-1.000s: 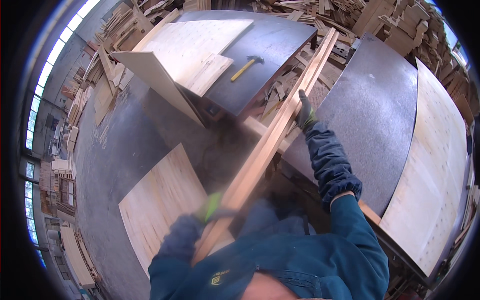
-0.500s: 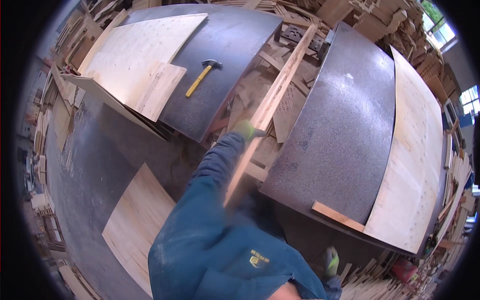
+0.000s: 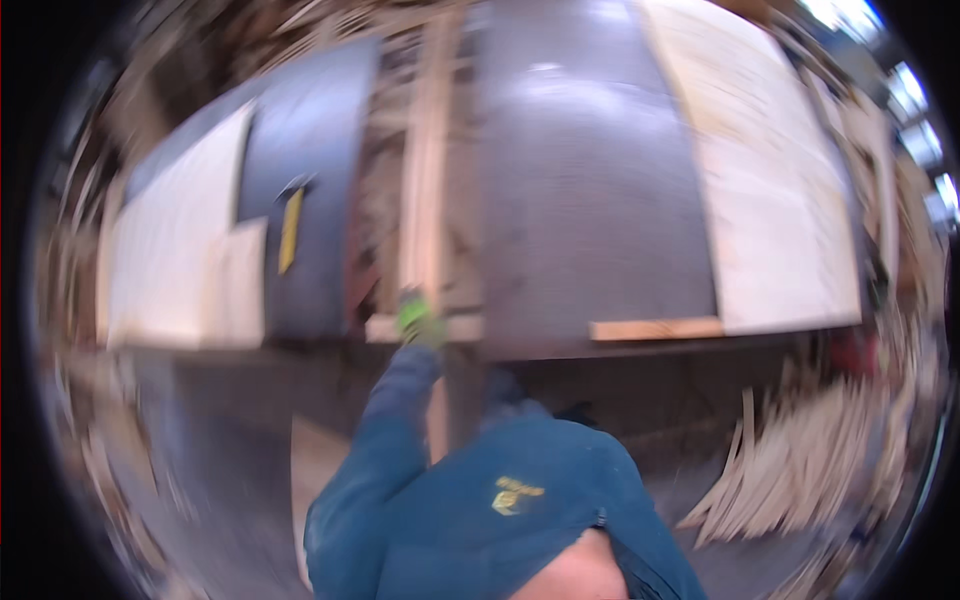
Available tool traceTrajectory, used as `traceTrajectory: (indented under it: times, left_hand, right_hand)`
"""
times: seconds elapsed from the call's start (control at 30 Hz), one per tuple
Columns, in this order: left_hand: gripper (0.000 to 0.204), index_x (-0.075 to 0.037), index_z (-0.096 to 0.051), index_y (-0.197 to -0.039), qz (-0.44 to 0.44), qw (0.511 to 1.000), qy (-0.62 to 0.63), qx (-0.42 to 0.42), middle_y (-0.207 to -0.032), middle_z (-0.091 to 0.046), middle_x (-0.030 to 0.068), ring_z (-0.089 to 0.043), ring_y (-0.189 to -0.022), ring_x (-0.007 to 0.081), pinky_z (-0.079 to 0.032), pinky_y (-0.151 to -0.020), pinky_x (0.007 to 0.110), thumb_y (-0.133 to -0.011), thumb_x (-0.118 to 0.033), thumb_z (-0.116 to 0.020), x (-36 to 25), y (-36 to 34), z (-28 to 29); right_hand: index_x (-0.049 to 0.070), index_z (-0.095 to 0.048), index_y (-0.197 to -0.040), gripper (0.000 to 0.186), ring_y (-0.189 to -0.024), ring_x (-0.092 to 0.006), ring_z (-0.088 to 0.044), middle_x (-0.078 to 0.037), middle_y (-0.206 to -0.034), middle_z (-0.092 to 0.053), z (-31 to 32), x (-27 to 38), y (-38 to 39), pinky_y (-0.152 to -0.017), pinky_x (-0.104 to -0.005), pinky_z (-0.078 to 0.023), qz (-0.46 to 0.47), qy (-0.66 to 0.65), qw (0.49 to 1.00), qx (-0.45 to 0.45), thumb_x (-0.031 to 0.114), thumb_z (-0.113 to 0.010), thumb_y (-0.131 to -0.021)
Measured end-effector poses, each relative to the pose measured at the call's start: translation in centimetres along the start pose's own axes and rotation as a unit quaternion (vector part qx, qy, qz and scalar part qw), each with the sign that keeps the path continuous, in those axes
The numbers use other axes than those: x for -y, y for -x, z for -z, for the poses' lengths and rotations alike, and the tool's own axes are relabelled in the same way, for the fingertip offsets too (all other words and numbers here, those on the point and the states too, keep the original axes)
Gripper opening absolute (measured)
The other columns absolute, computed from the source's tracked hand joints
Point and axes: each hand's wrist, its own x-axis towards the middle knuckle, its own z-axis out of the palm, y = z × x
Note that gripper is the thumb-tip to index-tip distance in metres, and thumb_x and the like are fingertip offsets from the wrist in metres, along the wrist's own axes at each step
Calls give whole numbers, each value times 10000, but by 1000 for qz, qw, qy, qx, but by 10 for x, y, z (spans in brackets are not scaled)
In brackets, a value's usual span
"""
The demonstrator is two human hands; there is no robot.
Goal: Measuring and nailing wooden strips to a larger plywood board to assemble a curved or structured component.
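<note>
My left hand [image 3: 420, 322], in a green and grey glove, is closed around a long, narrow wooden board [image 3: 427, 180]. This board runs away from my body through the gap between two dark tabletops. Its near end passes under my left forearm. Beneath it, by the hand, a short wooden crosspiece [image 3: 462, 328] spans the gap. A claw hammer with a yellow handle [image 3: 290, 230] lies on the left dark tabletop [image 3: 330, 170]. My right hand is out of sight. Motion blurs the picture, so the fingers show only roughly.
Plywood sheets [image 3: 180, 250] cover part of the left tabletop. Another plywood sheet [image 3: 770, 190] lies along the right dark tabletop [image 3: 590, 200], with a short wood strip [image 3: 655, 330] at its front edge. Thin wooden strips [image 3: 790, 460] are heaped on the floor at the right.
My view has swung to the right, and the tables now sit straighter and further left. My right hand has left the picture. The left hand stays on the board.
</note>
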Motion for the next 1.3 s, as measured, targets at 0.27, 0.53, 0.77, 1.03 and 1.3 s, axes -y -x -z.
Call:
traceTrajectory:
  times: [0.27, 0.53, 0.77, 1.03, 1.3]
  left_hand:
    - [588, 67, -700, -1402, 56, 997, 0, 56, -1350, -766, 344, -774, -1183, 495, -623, -1045, 548, -977, -332, -772, -87, 65, 64]
    - [413, 110, -734, -1182, 296, 773, 532, 180, -876, -719, 186, -721, -680, 337, -623, -638, 480, -1000, -254, -658, -244, 114, 255]
    - [660, 45, -744, -1160, 118, 818, 564, 5, -830, -684, 64, -660, -663, 183, -564, -635, 338, -1043, -596, -848, -696, 242, 386]
    - [406, -32, -776, -1374, -78, 693, 711, 96, -1031, -718, 48, -729, -862, 261, -672, -822, 450, -1065, -276, -878, -1150, 250, 146]
    - [336, 77, -712, -1223, -133, 640, 720, 233, -1170, -781, 214, -808, -1142, 383, -685, -1041, 484, -1094, -228, -768, -1607, 433, -167]
  right_hand:
    - [61, -801, -1025, 476, -812, -159, -672, -23, -877, -746, 155, -254, 9, -749, -387, -556, 37, -67, 993, -90, 463, -619, -1207]
    - [83, -841, -1138, 466, -988, -321, -809, -227, -1013, -828, 318, -421, 21, -858, -524, -580, 52, 169, 980, -93, 457, -564, -1160]
    - [75, -792, -1137, 497, -841, -323, -800, -178, -930, -800, 740, -518, 60, -765, -519, -636, 3, 57, 996, -71, 549, -646, -1118]
    - [11, -817, -1326, 384, -1148, -242, -785, -105, -1230, -841, 1038, -537, -290, -1010, -416, -625, 210, -199, 933, -216, 355, -732, -1179]
    - [-12, -607, -1660, 765, -1416, -306, -717, -182, -1603, -708, 1305, -243, -397, -1208, -409, -575, 392, -113, 869, -280, 485, -811, -1116]
